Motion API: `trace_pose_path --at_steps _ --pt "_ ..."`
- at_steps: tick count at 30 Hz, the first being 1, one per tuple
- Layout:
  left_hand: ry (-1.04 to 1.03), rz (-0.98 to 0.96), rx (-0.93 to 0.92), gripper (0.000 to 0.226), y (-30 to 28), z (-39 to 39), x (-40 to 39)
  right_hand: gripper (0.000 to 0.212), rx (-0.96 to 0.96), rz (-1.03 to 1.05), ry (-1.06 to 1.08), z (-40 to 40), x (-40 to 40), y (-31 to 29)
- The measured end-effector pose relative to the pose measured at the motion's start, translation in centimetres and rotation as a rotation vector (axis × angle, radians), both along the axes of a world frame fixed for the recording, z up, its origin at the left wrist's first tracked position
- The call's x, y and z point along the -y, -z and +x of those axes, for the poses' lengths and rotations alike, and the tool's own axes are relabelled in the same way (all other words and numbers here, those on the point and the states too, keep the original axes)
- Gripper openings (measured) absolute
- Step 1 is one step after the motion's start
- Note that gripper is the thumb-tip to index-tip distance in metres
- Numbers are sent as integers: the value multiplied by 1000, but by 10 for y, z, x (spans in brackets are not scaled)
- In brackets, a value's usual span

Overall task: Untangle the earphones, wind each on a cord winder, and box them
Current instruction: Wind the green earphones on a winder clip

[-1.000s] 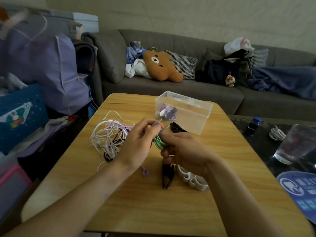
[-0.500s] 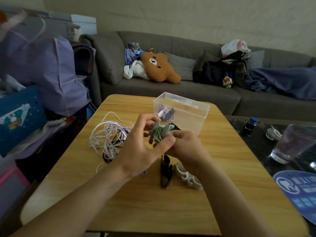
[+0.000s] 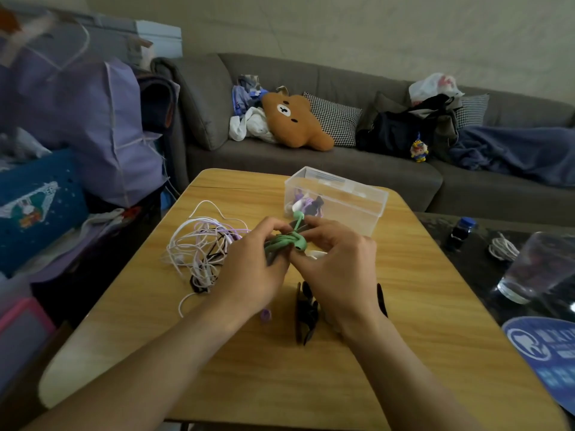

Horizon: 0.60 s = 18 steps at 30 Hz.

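Note:
Above the middle of the wooden table (image 3: pixel 420 321), both hands hold a green earphone (image 3: pixel 287 239) wound around a grey cord winder. My left hand (image 3: pixel 249 269) grips the winder's left end. My right hand (image 3: pixel 336 259) pinches the right end, where the green earbuds stick out. A tangle of white, lilac and black earphone cords (image 3: pixel 202 247) lies to the left. Behind the hands stands a clear plastic box (image 3: pixel 351 197) with a wound lilac earphone (image 3: pixel 306 205) inside. A black cord winder (image 3: pixel 306 312) lies under my right wrist, and a white one is mostly hidden.
A small purple earbud tip (image 3: pixel 266 314) lies near my left wrist. To the right, a dark side table holds a drinking glass (image 3: pixel 535 265), a small dark bottle (image 3: pixel 460 233) and a coiled white cable (image 3: pixel 502 248). Sofa behind, bags stacked at left.
The wound green earphone has turned in my hands, and the earbuds now stick up and to the right. My right hand has shifted its pinch onto the earbud end.

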<state>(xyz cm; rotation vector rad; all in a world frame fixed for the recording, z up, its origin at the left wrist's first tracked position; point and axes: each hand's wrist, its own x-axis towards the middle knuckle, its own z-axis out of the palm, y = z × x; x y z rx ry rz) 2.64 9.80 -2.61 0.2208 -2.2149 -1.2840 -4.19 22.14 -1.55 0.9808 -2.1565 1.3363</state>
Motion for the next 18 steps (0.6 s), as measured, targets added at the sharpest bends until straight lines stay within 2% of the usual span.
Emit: trace_pose_path --at_steps 3,7,9,12,13,16,18 --pt "-23 13 -62 30 1 -3 0 25 7 -34 -19 2 2 -2" --pt "-89 79 -117 36 -4 -4 1 26 134 -30 -31 6 1 -4" --pt "-85 62 -106 41 -6 -3 1 38 199 -14 -23 7 1 -4" --pt "-118 -48 -107 47 -7 -2 1 60 169 44 -38 6 3 -1" --pt "-134 -84 -103 47 -7 -1 0 58 136 84 -37 5 4 0" --pt "-169 -203 -84 41 -7 0 0 32 19 149 23 7 7 5" --pt "-177 -254 -90 37 -4 -1 -2 25 49 103 62 8 8 6"
